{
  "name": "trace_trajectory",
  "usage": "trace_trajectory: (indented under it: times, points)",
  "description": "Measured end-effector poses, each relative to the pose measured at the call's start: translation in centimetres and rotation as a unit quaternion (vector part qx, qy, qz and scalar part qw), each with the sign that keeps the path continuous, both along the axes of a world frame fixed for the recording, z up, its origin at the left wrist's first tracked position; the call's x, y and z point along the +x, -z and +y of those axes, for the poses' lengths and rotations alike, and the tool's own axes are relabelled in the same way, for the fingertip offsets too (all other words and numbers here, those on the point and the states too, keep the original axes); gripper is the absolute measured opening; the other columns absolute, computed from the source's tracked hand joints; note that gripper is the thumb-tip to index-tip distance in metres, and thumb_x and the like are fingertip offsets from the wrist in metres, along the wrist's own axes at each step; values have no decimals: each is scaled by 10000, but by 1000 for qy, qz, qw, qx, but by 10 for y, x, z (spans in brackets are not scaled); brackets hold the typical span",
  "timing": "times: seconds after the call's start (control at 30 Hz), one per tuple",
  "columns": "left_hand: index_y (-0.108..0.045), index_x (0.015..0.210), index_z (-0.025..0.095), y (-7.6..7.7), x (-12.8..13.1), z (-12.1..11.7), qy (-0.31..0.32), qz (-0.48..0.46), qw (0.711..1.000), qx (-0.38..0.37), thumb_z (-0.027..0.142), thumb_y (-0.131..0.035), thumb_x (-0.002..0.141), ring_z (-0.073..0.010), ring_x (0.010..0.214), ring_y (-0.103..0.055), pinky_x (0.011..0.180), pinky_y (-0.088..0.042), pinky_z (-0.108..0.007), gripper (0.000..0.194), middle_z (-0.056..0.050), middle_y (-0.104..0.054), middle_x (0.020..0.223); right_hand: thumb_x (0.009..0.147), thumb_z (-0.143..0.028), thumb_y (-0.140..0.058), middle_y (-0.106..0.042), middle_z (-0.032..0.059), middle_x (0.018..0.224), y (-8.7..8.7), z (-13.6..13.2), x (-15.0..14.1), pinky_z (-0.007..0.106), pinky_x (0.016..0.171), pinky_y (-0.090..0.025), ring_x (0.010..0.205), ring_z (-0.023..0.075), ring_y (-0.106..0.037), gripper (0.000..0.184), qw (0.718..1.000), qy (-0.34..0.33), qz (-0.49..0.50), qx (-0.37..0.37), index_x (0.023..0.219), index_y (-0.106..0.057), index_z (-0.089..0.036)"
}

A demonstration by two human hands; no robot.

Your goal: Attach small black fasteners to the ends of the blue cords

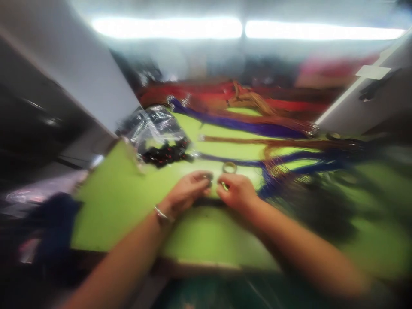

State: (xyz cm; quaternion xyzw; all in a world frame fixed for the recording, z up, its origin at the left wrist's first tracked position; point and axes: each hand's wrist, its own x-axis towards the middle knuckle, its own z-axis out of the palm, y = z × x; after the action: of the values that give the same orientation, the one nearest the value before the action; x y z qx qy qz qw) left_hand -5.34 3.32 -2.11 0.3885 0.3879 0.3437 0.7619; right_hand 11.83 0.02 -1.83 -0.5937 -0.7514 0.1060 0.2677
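Note:
Over the green tabletop (128, 214), my left hand (189, 189) is closed, with a small dark piece (209, 178) between its thumb and fingertips. Blur hides what kind of piece it is. Close by on the right, my right hand (238, 189) is curled in a pinch; whatever its fingertips hold, if anything, is too small to make out. A narrow gap separates the two hands. Just beyond the right hand's knuckles sits a roll of tape (229, 167). A bracelet (162, 213) circles my left wrist.
A clear plastic bag (157, 124) with small black parts (165, 153) lies at the back left. Bundles of blue wire (231, 122), brown wire (244, 140) and red wire (199, 91) stretch across the back. Grey panels (93, 73) stand at both sides.

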Motion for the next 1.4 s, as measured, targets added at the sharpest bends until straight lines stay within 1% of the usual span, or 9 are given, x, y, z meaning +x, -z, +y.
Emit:
trace_trajectory:
  times: [0.17,0.43,0.63,0.8,0.97,1.07,1.2,1.3,1.4]
  points:
    - [-608,1002,125,5,2,-3,9,28,998,49,236,-748,668,-109,617,-591,585,-464,-236,378,-40,-633,764,753,-232,-513,-608,9,615,3,-1,-4,231,534,-269,546,105,-450,131,1000,-7,-24,11,665,-595,-179]
    - [-593,965,105,5,6,0,-11,-8,1000,-4,212,-776,628,-98,594,-599,568,-456,-213,398,-32,-631,758,705,-190,-525,-539,-25,517,4,6,-4,181,503,-328,491,73,-430,115,975,12,207,-79,606,-573,-158]
    - [-592,965,103,8,6,-2,-6,6,1000,25,233,-765,647,-109,607,-603,582,-466,-232,385,-38,-633,739,693,-174,-512,-500,-39,483,6,5,-2,195,483,-278,469,63,-385,146,987,1,154,-53,557,-561,-161]
    - [-581,955,92,14,9,-3,19,32,997,64,233,-748,669,-97,565,-583,559,-458,-221,360,-28,-627,687,681,-173,-545,-496,-38,471,10,3,-6,207,471,-246,466,66,-365,157,990,-1,121,-70,524,-544,-163]
    - [-575,973,98,10,8,-3,-3,25,998,59,252,-749,665,-104,586,-592,572,-468,-228,385,-33,-625,710,710,-190,-534,-552,-24,523,3,4,-4,199,496,-296,497,77,-421,135,987,1,130,-92,590,-591,-163]
    - [-567,1018,112,3,6,-3,-35,25,998,44,267,-751,659,-113,603,-600,574,-473,-237,432,-32,-617,737,734,-225,-540,-646,6,689,-14,19,3,204,584,-374,606,99,-516,125,988,-1,128,-84,758,-647,-165]
    - [-568,1040,105,-4,2,-1,-47,31,998,24,258,-758,643,-107,592,-591,553,-459,-220,466,-24,-598,722,740,-195,-524,-679,39,783,-37,64,7,230,662,-391,714,135,-563,154,996,-4,-11,-90,771,-674,-180]
    - [-569,1039,100,-7,0,1,-54,25,998,11,252,-758,638,-94,576,-576,544,-449,-209,469,-17,-587,708,710,-178,-546,-676,52,768,-37,103,-2,221,615,-374,678,133,-553,132,986,0,-78,-148,726,-677,-167]
    - [-571,1041,103,-8,0,1,-59,26,998,4,264,-748,652,-90,576,-573,547,-446,-208,457,-17,-583,713,700,-191,-558,-657,55,708,-25,130,-17,222,556,-350,608,122,-521,120,978,27,-92,-187,695,-671,-148]
